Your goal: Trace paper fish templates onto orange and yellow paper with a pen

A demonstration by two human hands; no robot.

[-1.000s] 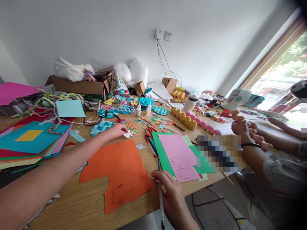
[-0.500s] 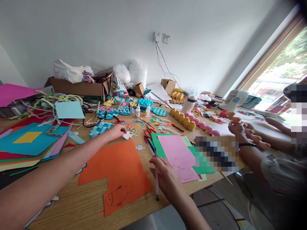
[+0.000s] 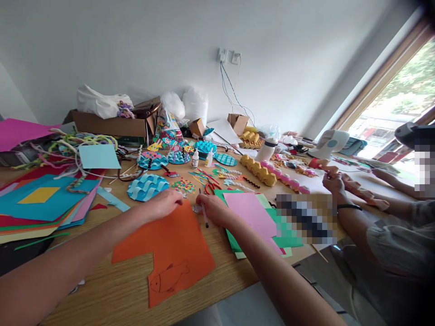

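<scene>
My left hand (image 3: 165,204) rests over the top edge of the orange paper (image 3: 173,240), its fingers curled together; whatever lies in the fingertips is hidden. My right hand (image 3: 215,209) holds a pen (image 3: 204,213) with a clear barrel and dark cap end, pointing down toward me. Just by its fingertips, partly covered, lies a small striped paper fish (image 3: 196,209). A fish outline is drawn on the lower part of the orange sheet. Pink paper (image 3: 253,215) on green sheets (image 3: 234,242) lies under and beside my right forearm.
Blue wavy paper discs (image 3: 147,186), glue bottles (image 3: 195,159) and red-handled scissors (image 3: 212,186) sit behind my hands. Coloured paper (image 3: 23,203) is stacked at left. Yellow egg-carton strips (image 3: 258,170) lie at right, where another person's hands (image 3: 335,185) hold a carton strip.
My right hand, with the pen, has moved up and left off the pink paper to the striped fish. My left hand has shifted slightly; the white paper cutout at its fingertips is out of sight.
</scene>
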